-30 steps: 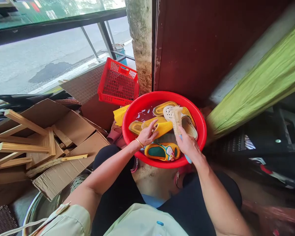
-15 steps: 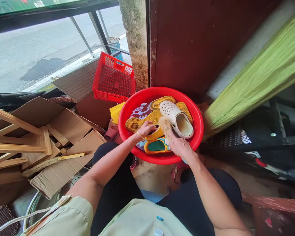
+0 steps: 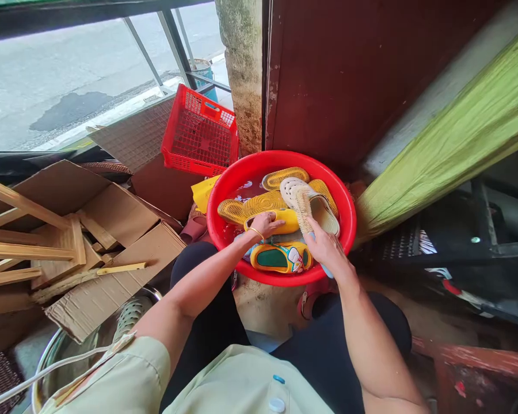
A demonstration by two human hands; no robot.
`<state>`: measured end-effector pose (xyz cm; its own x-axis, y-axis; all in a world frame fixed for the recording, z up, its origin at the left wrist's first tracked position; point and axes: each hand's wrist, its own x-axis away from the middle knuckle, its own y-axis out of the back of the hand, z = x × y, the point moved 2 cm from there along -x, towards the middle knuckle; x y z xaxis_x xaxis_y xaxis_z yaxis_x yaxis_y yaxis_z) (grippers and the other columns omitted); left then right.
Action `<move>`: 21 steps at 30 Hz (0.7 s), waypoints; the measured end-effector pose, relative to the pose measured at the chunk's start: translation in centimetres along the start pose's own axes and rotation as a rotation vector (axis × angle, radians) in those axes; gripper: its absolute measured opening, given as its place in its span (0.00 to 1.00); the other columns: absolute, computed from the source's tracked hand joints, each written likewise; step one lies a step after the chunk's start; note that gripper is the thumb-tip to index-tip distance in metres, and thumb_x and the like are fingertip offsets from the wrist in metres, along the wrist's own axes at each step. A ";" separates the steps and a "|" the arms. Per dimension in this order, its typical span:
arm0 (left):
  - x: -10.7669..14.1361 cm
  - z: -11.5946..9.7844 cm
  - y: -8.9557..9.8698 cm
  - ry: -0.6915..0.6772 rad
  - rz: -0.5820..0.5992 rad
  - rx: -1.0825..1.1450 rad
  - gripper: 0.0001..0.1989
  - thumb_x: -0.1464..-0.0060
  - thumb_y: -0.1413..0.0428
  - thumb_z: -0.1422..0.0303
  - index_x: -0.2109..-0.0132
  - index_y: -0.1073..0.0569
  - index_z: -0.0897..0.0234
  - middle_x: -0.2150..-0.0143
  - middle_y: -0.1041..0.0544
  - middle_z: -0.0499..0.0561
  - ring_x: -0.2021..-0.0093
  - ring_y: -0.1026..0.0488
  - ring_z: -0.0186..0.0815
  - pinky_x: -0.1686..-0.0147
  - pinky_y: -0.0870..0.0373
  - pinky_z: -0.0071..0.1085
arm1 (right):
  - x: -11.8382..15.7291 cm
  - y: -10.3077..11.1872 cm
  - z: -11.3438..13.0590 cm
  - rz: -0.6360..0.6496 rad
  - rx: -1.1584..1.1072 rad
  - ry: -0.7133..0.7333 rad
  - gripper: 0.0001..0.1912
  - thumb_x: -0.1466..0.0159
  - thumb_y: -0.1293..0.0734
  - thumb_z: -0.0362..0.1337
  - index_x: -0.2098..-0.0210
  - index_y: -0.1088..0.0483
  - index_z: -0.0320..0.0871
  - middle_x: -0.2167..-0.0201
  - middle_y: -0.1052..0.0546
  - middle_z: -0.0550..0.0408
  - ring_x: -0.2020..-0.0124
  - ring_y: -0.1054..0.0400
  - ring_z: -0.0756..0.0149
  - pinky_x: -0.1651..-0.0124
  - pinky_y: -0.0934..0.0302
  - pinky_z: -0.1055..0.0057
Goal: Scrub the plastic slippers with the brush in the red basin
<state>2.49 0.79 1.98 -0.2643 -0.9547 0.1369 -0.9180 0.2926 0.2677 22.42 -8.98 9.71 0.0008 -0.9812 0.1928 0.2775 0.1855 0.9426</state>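
A wide red basin (image 3: pixel 213 230) stands before me, with shoes and some water in it. My left hand (image 3: pixel 262 224) is closed on a yellow clog (image 3: pixel 288 221), its thumb and fingers over the opening. My right hand (image 3: pixel 328 248) grips a scrub brush (image 3: pixel 303 208) with tan bristles and a light blue handle end; it is beside the clog's toe and overlaps a white clog (image 3: pixel 291 190). Nearest me lies a yellow shoe with a green insole and a cartoon figure (image 3: pixel 271 259). Several yellow soles (image 3: pixel 265 202) face up behind my left hand.
A red plastic crate (image 3: pixel 202 135) sits behind the basin. Cardboard (image 3: pixel 125 282) and a wooden stool (image 3: pixel 56 230) are at my left, above a metal basin (image 3: pixel 47 368) holding a grey clog (image 3: pixel 132 316). A green cloth (image 3: pixel 440 138) hangs at the right.
The yellow clog has turned so its rounded toe points right, my left hand moving slightly right with it. The brush, blurred before, is now sharp and a little farther right.
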 end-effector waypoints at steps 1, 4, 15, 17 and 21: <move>0.2 -0.5 0.1 -0.078 0.020 -0.046 0.27 0.50 0.32 0.59 0.82 0.41 0.59 0.77 0.37 0.49 0.61 0.28 0.45 0.56 0.36 0.35 | 0.2 0.0 0.3 0.009 0.018 -0.002 0.33 0.27 0.43 0.40 0.24 0.47 0.48 0.49 0.17 0.45 0.52 0.21 0.50 0.51 0.31 0.62; 0.9 -1.5 0.5 -0.239 0.028 -0.069 0.21 0.50 0.34 0.61 0.81 0.37 0.59 0.72 0.32 0.52 0.59 0.30 0.45 0.53 0.35 0.37 | 1.2 -0.6 2.1 0.060 0.036 0.056 0.33 0.27 0.43 0.39 0.23 0.49 0.48 0.55 0.15 0.46 0.55 0.20 0.53 0.53 0.31 0.65; 2.6 -1.9 0.4 -0.463 0.150 -0.267 0.15 0.46 0.39 0.60 0.76 0.31 0.58 0.64 0.27 0.58 0.55 0.30 0.48 0.41 0.39 0.44 | -2.7 1.2 1.0 -0.123 0.020 -0.099 0.32 0.26 0.44 0.39 0.24 0.47 0.44 0.53 0.17 0.40 0.55 0.21 0.47 0.52 0.31 0.59; 2.8 -1.7 0.8 -0.458 0.159 -0.264 0.13 0.47 0.39 0.60 0.76 0.31 0.57 0.64 0.26 0.58 0.54 0.30 0.49 0.41 0.39 0.44 | -2.3 1.2 1.0 -0.118 -0.012 -0.070 0.33 0.26 0.44 0.40 0.24 0.47 0.44 0.52 0.17 0.41 0.54 0.21 0.48 0.52 0.31 0.60; 2.3 -1.2 2.2 -0.361 0.031 -0.169 0.12 0.50 0.37 0.63 0.77 0.30 0.58 0.64 0.26 0.58 0.51 0.30 0.51 0.40 0.38 0.45 | 0.4 -0.6 3.0 0.051 -0.025 0.127 0.33 0.27 0.42 0.40 0.23 0.48 0.52 0.55 0.15 0.48 0.57 0.20 0.53 0.55 0.31 0.65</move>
<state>0.22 -0.72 4.04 -0.4052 -0.8946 -0.1883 -0.8544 0.2973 0.4262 19.40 -9.28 10.06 0.1365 -0.9697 0.2027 0.2977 0.2353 0.9252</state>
